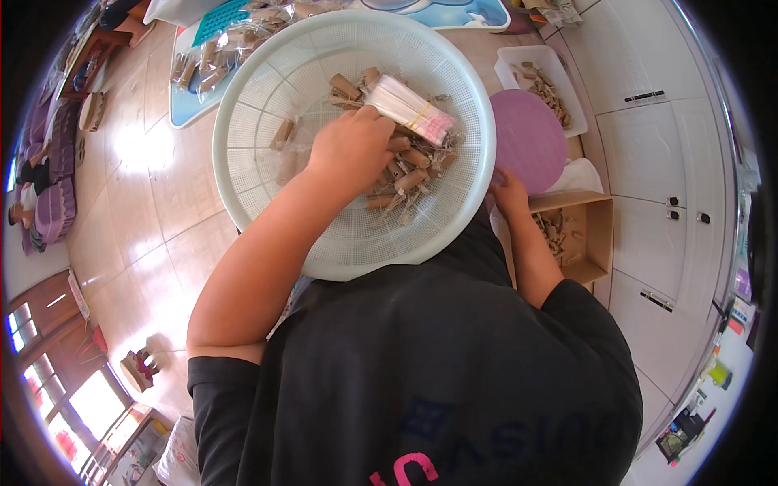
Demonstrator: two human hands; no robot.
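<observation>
A large pale plastic sieve basket (259, 202) rests at my lap, holding small brown paper rolls (413, 158) with dry string-like strands. On top of the rolls lies a bundle of clear plastic bags (405, 104), pink at one end and tied with a yellow band. My left hand (352, 146) reaches into the basket with its fingers curled down at the bundle's left end; its fingertips, and anything they pinch, are hidden. At the basket's right side, my right hand (509, 193) has its fingers bent against the rim, just below a purple round disc (528, 139).
A white bin (574, 93) and a cardboard box (598, 239), both with brown pieces, stand to the right before white cabinets (644, 154). Bagged rolls (212, 77) lie on a blue-and-white table (180, 104) at the far left. Another person (26, 198) sits at the left.
</observation>
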